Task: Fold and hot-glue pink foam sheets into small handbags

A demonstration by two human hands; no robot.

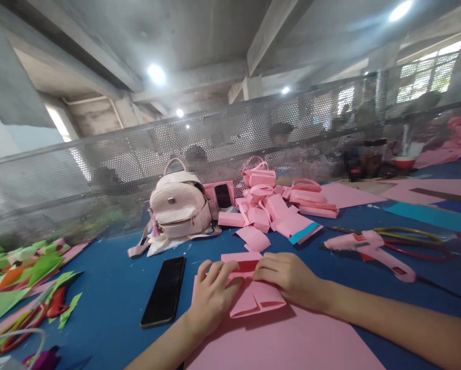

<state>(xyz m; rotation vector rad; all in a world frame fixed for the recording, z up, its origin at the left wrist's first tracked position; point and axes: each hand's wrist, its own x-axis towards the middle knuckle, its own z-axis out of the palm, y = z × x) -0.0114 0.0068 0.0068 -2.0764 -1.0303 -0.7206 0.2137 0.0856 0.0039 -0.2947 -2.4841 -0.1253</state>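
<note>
Both of my hands rest on a folded pink paper piece near the table's front. My left hand curls its fingers over the piece's left side. On the right side, my right hand presses down with closed fingers. The folded piece lies on a large flat pink sheet spread over the blue table. A black phone lies face up just left of my left hand.
A pink glue gun with cables lies to the right. A heap of folded pink paper bags and a pale pink backpack stand behind. Green paper scraps and red scissors sit left. People sit beyond a mesh screen.
</note>
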